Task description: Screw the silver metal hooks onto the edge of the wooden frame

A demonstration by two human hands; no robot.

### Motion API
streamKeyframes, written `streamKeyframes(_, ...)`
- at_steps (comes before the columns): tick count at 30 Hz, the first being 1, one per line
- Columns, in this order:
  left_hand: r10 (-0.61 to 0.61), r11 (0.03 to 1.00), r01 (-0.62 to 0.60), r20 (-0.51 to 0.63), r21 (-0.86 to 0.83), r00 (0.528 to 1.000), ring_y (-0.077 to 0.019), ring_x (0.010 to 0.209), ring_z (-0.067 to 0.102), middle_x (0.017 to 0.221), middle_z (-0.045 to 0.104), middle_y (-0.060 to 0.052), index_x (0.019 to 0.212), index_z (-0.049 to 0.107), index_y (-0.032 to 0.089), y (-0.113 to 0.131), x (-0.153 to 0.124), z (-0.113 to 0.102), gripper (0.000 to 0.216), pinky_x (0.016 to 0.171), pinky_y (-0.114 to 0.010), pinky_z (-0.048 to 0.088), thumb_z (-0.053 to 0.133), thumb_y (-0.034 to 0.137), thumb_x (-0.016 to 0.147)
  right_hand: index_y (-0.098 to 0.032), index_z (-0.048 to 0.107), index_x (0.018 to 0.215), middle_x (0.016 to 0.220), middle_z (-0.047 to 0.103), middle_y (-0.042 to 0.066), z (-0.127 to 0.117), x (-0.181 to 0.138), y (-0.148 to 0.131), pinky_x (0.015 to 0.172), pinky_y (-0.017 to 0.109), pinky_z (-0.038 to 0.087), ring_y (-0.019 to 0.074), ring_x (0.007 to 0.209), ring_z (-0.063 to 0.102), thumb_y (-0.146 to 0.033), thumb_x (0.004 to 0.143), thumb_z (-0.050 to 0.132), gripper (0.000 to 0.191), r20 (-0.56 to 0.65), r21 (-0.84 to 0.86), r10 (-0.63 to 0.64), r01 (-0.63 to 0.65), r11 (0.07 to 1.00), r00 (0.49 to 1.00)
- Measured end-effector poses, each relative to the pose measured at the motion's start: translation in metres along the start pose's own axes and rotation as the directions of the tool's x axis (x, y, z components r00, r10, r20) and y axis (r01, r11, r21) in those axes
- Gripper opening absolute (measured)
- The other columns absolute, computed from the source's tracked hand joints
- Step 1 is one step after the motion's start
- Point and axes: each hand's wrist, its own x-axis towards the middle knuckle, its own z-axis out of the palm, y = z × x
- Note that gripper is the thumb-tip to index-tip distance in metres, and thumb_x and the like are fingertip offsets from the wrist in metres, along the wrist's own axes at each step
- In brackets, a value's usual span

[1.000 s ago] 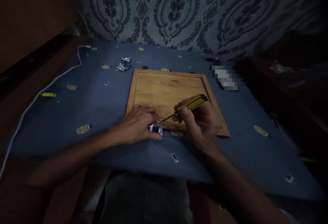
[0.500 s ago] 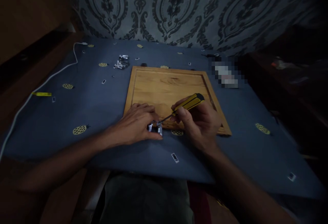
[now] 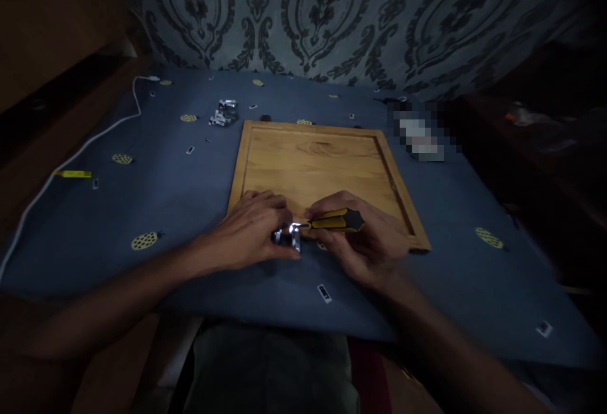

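Observation:
A wooden panel (image 3: 313, 164) with a raised frame lies on the table in front of me. At its near edge sits a shiny metal hinge (image 3: 294, 237), partly covered by fingers. My left hand (image 3: 258, 227) is closed on the hinge, thumb at its near side and fingers over the panel's edge. My right hand (image 3: 365, 237) grips a yellow and black screwdriver (image 3: 336, 219), held low and almost level, pointing left. The screwdriver's tip is at the hinge; whether it sits in a screw is too small to tell.
Several metal hinges (image 3: 224, 114) lie beyond the panel at the left, with a small screw (image 3: 208, 140) nearby. A white cable (image 3: 90, 142) and a yellow strip (image 3: 73, 174) are at the far left. A blurred-out object (image 3: 420, 136) lies at the right.
My right hand has lowered the screwdriver's handle from a steep tilt to nearly level, its tip still by the hinge. My left hand stays on the hinge.

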Motion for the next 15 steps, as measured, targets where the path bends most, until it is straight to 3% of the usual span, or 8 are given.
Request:
streamKeyframes(6,-0.018,1.0,0.018,0.022,-0.003,1.0,-0.0268,0.105,0.061,0.103,0.066,-0.004,0.103,0.071,0.019,0.001,0.0,-0.001,0.043,0.092,-0.04,0.041,0.081,0.056,0.084,-0.025,0.069,0.105,0.093,0.075,0.006,0.0,-0.002,0.003,0.069,0.033,0.059,0.0207,0.082,0.072,-0.025,0.1,0.062,0.009,-0.028,0.054,0.146,-0.144,0.988,0.989)
streamKeyframes(11,-0.018,1.0,0.017,0.007,0.007,1.0,-0.0271,0.107,0.062,0.104,0.067,-0.005,0.101,0.07,0.019,0.001,0.0,-0.001,0.042,0.093,-0.04,0.042,0.08,0.056,0.084,-0.025,0.072,0.104,0.092,0.074,0.004,0.002,-0.002,0.009,0.06,0.03,0.058,0.0156,0.064,0.069,-0.046,0.101,0.061,0.024,-0.079,0.181,0.344,-0.326,0.928,0.936)
streamKeyframes(15,-0.024,1.0,0.024,0.006,0.002,1.0,-0.0273,0.107,0.061,0.103,0.067,-0.005,0.1,0.07,0.019,0.002,0.0,-0.001,0.041,0.093,-0.041,0.042,0.082,0.053,0.083,-0.024,0.072,0.104,0.089,0.074,0.003,0.003,-0.001,0.011,0.056,0.028,0.056,0.0139,0.06,0.067,-0.046,0.099,0.064,0.024,-0.083,0.191,0.361,-0.341,0.921,0.929)
